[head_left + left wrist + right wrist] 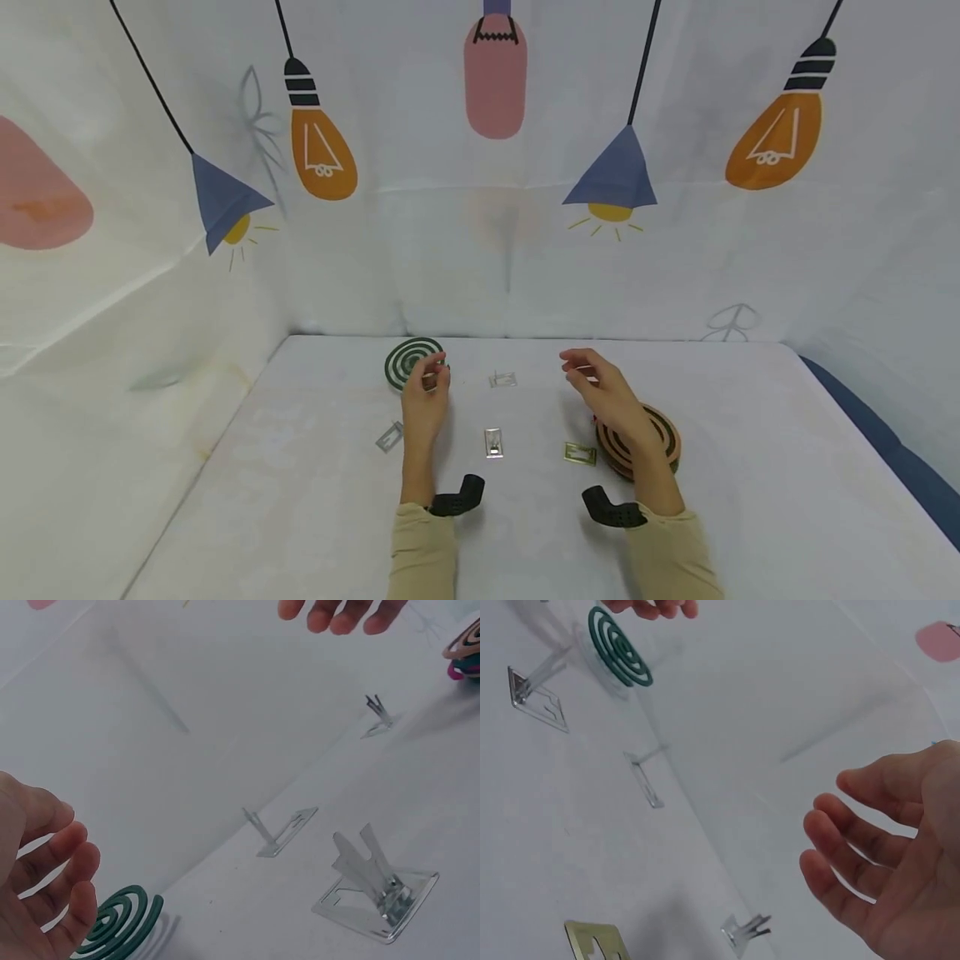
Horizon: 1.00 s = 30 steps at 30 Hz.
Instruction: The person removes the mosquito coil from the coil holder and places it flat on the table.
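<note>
My left hand (425,404) hovers with loosely bent fingers at the edge of a green mosquito coil (405,360), holding nothing. In the left wrist view the coil (120,919) shows just behind those fingertips. My right hand (609,400) hangs relaxed in the air, its fingers (847,832) apart from anything. Below its wrist lies a stack of brown and green coils (663,429), partly hidden by the forearm. Between the hands are small metal coil stands: a silver one (493,442) nearer me and another (502,379) farther off. A gold-toned stand (580,453) lies beside the stack.
Another silver stand (390,436) lies left of my left forearm. Raised prongs show on a stand (379,889) in the left wrist view. The white table (322,517) ends at a white cloth wall (450,258) printed with lamps and bulbs.
</note>
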Each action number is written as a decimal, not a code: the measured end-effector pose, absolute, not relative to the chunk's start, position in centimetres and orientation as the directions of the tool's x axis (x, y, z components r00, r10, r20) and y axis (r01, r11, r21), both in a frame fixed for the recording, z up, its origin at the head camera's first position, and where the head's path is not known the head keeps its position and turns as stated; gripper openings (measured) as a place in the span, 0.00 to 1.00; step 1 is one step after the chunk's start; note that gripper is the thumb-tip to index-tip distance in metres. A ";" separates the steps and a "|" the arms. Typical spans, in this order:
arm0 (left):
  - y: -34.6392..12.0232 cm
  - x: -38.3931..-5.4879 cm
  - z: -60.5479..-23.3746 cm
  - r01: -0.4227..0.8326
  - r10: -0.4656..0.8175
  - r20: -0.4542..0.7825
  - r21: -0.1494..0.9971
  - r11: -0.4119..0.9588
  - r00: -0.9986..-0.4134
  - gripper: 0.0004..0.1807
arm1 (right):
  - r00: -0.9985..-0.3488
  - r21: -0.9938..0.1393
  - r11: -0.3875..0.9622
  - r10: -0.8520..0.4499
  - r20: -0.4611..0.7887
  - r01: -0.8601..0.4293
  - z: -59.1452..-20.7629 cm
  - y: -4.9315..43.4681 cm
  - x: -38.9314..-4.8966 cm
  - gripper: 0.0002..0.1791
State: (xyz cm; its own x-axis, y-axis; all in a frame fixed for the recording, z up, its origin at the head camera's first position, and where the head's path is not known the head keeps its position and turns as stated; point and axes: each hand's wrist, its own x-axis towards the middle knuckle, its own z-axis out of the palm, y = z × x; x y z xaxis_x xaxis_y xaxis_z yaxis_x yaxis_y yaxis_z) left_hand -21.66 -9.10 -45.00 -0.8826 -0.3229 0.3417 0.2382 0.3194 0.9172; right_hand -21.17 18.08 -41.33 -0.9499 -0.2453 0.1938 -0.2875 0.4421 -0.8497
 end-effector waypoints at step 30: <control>-14.2 -20.7 -45.3 0.090 -0.593 0.254 0.952 0.292 -0.764 0.14 | -0.889 -0.894 0.284 -0.402 0.218 -0.348 -42.6 9.6 -22.9 0.20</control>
